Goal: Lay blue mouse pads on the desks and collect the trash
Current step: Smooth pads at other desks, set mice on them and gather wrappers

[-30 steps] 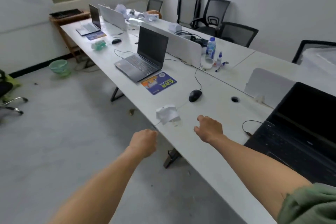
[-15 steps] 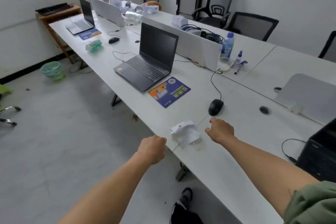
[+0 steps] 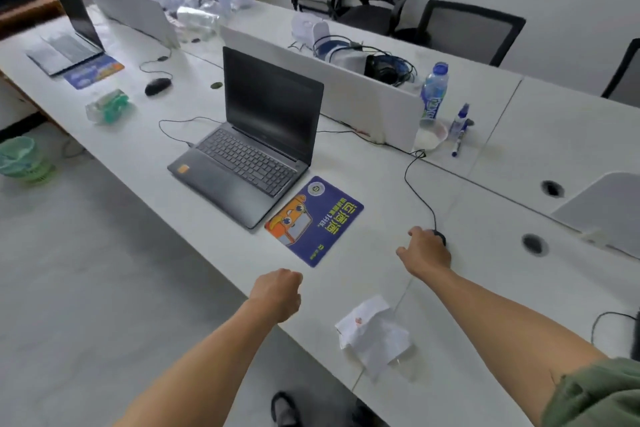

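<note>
A blue mouse pad (image 3: 315, 220) with a cartoon print lies right of the open dark laptop (image 3: 249, 149). A second blue mouse pad (image 3: 93, 71) lies beside the far laptop (image 3: 69, 35). My right hand (image 3: 424, 251) covers a black wired mouse (image 3: 441, 237) just right of the near pad, fingers curled over it. My left hand (image 3: 277, 291) is a closed fist at the desk's front edge, holding nothing. A crumpled white paper (image 3: 374, 333) lies on the desk between my forearms. A crumpled clear-and-green wrapper (image 3: 107, 106) sits farther left.
A green waste bin (image 3: 20, 159) stands on the floor at left. White dividers (image 3: 346, 94) run along the desk's middle. Behind them are a drink bottle (image 3: 434, 94), a small spray bottle (image 3: 460, 118), tangled cables and clutter. Another mouse (image 3: 157, 85) lies far left. Black chairs line the wall.
I have moved left along the desk, so the laptop and pad are closer. My right hand passed over the white paper and reached the black mouse. My left fist stayed closed.
</note>
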Motion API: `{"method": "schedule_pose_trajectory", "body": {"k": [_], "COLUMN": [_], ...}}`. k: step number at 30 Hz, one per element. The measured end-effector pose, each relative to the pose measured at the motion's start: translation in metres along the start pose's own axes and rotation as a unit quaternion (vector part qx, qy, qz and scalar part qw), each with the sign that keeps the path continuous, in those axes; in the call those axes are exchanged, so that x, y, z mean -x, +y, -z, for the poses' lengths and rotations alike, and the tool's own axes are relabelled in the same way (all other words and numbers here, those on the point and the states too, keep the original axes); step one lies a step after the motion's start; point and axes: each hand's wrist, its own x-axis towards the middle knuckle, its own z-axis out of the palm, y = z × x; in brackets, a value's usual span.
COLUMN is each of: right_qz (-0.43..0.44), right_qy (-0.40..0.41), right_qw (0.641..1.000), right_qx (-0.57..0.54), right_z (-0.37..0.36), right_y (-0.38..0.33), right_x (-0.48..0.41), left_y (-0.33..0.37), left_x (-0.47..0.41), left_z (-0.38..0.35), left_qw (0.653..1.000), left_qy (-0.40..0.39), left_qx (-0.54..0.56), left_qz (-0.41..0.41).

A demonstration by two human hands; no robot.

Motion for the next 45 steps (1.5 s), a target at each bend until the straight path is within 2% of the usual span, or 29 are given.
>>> {"method": "schedule_pose_trajectory", "body": {"k": [6,11,15,19,22,25,33,42,45], "right_qz": [-0.172,-0.306,-0.377,-0.422,-0.423,-0.383,-0.307,-0.260,-0.270], "right_qy": [-0.012,-0.031,-0.009,0.008,-0.015,-0.009,-0.047,-0.068,-0.035], "right_qw": [0.984,0.945,0.919,0.899,0.888,0.895,0.912,0.947,0.948], "right_qx": [-0.036,-0.113,-0.116,-0.119,-0.182,-0.228,-0.269,-0.176,-0.166], "right_z": [-0.008,-0.019,-0.029,-0.042,-0.041,-0.039,-0.051,-0.079,-0.070], "right_y": [0.018,0.017,-0.004,-0.035,-0.063,-0.101,-0.199,-0.232,-0.214], "right_x": [-0.029,-0.050,-0.066,-0.073,-0.071,-0.073,-0.103,-0.116,-0.114], "left_y": [-0.014,-0.047,-0.080,-0.104,-0.110,-0.114,-0.141,-0.155,-0.157], "left_x": [-0.085,-0.143,-0.177,-0.204,-0.210,-0.208,-0.196,-0.195,-0.198], "left_z": [0.018,0.039,0.045,0.042,0.040,0.039,0.038,0.028,0.027], "left_qw": [0.994,0.973,0.946,0.932,0.936,0.945,0.950,0.937,0.928], "left_qy": [-0.026,-0.039,-0.034,-0.027,-0.027,-0.018,-0.020,-0.009,0.001], "left_qx": [-0.044,-0.125,-0.205,-0.231,-0.196,-0.150,-0.097,-0.108,-0.131], "left_qz": [-0.098,-0.189,-0.250,-0.280,-0.292,-0.290,-0.296,-0.332,-0.349]}}
